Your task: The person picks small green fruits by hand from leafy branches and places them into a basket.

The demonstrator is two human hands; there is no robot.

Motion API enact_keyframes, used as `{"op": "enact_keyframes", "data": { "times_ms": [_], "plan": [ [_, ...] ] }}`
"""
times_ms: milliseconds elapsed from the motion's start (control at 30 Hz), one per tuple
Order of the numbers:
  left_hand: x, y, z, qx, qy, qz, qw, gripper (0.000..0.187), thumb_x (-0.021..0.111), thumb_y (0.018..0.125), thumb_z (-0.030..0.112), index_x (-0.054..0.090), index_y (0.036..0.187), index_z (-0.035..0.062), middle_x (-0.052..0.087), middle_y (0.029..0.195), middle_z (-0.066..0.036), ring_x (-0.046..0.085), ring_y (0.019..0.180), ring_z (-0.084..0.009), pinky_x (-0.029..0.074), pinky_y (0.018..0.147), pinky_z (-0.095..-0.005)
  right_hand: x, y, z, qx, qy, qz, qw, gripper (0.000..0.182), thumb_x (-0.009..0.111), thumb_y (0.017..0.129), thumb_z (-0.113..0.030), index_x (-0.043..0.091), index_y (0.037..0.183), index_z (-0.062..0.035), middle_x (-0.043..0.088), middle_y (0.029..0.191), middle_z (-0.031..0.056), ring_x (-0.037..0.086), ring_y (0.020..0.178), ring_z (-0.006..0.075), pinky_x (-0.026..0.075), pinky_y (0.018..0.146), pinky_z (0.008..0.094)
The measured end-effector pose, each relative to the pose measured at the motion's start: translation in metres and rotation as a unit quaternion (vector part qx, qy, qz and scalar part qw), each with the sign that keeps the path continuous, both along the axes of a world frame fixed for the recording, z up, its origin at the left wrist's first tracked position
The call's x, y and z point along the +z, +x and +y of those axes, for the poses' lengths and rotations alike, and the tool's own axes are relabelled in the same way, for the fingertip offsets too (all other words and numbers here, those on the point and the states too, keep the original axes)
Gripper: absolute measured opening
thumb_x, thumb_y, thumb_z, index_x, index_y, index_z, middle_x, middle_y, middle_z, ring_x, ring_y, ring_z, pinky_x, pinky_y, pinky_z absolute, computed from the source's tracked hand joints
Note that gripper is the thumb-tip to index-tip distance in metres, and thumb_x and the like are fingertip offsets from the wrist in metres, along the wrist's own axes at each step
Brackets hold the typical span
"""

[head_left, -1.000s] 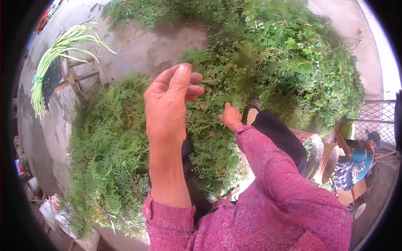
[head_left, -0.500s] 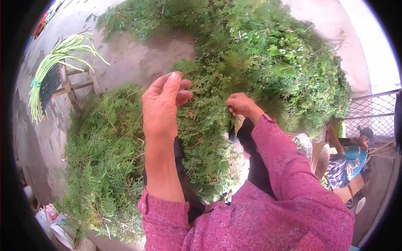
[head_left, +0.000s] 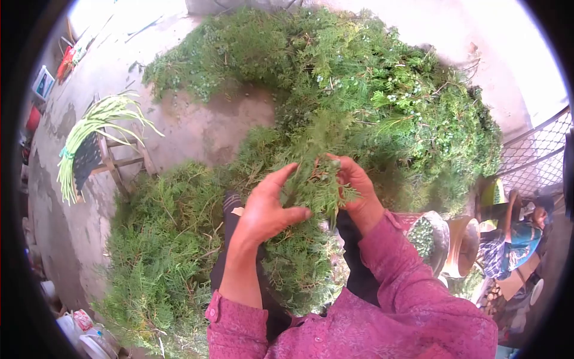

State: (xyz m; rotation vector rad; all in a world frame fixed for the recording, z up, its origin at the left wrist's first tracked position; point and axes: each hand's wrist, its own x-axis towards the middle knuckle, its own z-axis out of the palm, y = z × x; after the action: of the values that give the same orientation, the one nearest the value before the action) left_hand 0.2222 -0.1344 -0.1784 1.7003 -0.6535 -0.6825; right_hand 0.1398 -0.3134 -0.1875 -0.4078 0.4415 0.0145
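— Between our two hands, what do we hold?

— A feathery green cypress sprig [head_left: 315,179], its long axis running from six o'clock up towards twelve. Our left hand [head_left: 266,209] wraps its lower stem, thumb pressed across; our right hand [head_left: 353,188] curls shut on it from three o'clock.

— Which hand sits nearer the tip?

— We judge the right, slightly higher. The sprig stands just above the big heap of green cuttings [head_left: 371,90]; a wooden stool carrying long green stalks [head_left: 95,143] lies at nine o'clock.
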Motion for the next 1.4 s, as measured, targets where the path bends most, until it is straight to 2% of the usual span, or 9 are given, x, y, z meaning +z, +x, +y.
{"op": "enact_keyframes", "data": {
  "times_ms": [67,167,267,367,533,733,933,1067,1400],
  "plan": [
    [-0.005,-0.005,-0.007,-0.038,0.022,-0.081,0.996,0.064,0.071,0.067,0.010,0.042,0.123,-0.0030,0.055,0.112,-0.014,0.051,0.105,-0.0192,0.043,0.087,-0.0281,0.008,0.008,0.011,0.024,0.029,0.001,0.999,0.022,0.054,0.080,-0.007,0.056,0.101,-0.0027,0.064,0.090,0.0082,0.062,0.075,0.0158,0.053,0.068,0.0356],
    [0.001,-0.009,-0.017,0.022,-0.084,0.219,0.972,0.050,0.064,0.076,0.003,0.045,0.123,0.0022,0.057,0.106,-0.006,0.051,0.096,-0.0123,0.042,0.083,-0.0256,0.009,0.015,0.008,0.081,0.104,-0.080,0.988,0.017,0.053,0.082,-0.009,0.056,0.098,-0.0031,0.062,0.083,0.0058,0.061,0.070,0.0138,0.051,0.067,0.0336],
    [-0.005,-0.009,-0.021,0.045,0.001,0.101,0.994,0.037,0.058,0.080,0.001,0.051,0.117,0.0031,0.058,0.100,-0.001,0.051,0.089,-0.0093,0.042,0.079,-0.0240,0.003,0.017,-0.007,0.085,0.064,-0.085,0.991,0.013,0.054,0.084,-0.011,0.055,0.095,-0.0041,0.059,0.076,0.0037,0.057,0.063,0.0101,0.049,0.060,0.0266],
    [-0.010,-0.011,-0.023,0.064,-0.025,0.146,0.987,0.030,0.059,0.082,0.007,0.056,0.112,0.0041,0.060,0.098,-0.002,0.051,0.088,-0.0097,0.042,0.078,-0.0247,0.010,0.014,-0.013,0.085,-0.269,0.021,0.959,0.020,0.060,0.083,-0.018,0.055,0.094,-0.0025,0.059,0.076,0.0037,0.055,0.060,0.0089,0.047,0.054,0.0221],
    [0.001,-0.012,-0.027,0.076,-0.008,0.199,0.977,0.028,0.058,0.084,0.013,0.057,0.110,0.0041,0.061,0.099,-0.003,0.051,0.091,-0.0099,0.041,0.081,-0.0254,0.020,0.009,-0.035,-0.050,-0.447,0.002,0.893,0.035,0.070,0.075,-0.021,0.054,0.100,-0.0019,0.059,0.081,0.0032,0.056,0.069,0.0105,0.047,0.063,0.0230],
    [0.004,-0.019,-0.030,0.054,0.049,0.229,0.971,0.027,0.060,0.083,0.017,0.058,0.108,0.0053,0.060,0.098,-0.001,0.051,0.088,-0.0096,0.042,0.079,-0.0269,0.033,0.003,-0.033,-0.102,-0.802,-0.130,0.574,0.071,0.080,0.056,-0.024,0.049,0.118,-0.0085,0.049,0.111,0.0119,0.052,0.096,0.0235,0.042,0.083,0.0314],
    [0.007,-0.029,-0.029,0.015,0.018,0.285,0.958,0.024,0.063,0.081,0.014,0.058,0.103,0.0047,0.058,0.096,0.001,0.052,0.087,-0.0097,0.043,0.076,-0.0250,0.023,-0.003,-0.028,0.032,-0.731,-0.143,0.666,0.063,0.080,0.058,-0.023,0.054,0.114,-0.0112,0.053,0.101,0.0095,0.052,0.093,0.0232,0.043,0.080,0.0320],
    [0.017,-0.032,-0.030,0.043,-0.009,0.355,0.934,0.025,0.063,0.081,0.011,0.058,0.105,0.0043,0.058,0.097,0.000,0.052,0.087,-0.0095,0.043,0.076,-0.0242,0.018,-0.001,-0.027,-0.039,-0.744,-0.195,0.639,0.040,0.073,0.067,-0.022,0.054,0.098,-0.0045,0.052,0.084,0.0110,0.053,0.074,0.0271,0.044,0.062,0.0340],
    [0.020,-0.024,-0.021,0.007,-0.023,0.401,0.916,0.024,0.062,0.081,0.009,0.060,0.103,0.0021,0.059,0.094,-0.001,0.052,0.085,-0.0083,0.043,0.075,-0.0238,0.011,0.005,-0.016,-0.052,-0.725,-0.154,0.669,0.020,0.063,0.078,-0.016,0.053,0.088,-0.0028,0.051,0.073,0.0128,0.051,0.068,0.0294,0.042,0.060,0.0355]
  ]
}}
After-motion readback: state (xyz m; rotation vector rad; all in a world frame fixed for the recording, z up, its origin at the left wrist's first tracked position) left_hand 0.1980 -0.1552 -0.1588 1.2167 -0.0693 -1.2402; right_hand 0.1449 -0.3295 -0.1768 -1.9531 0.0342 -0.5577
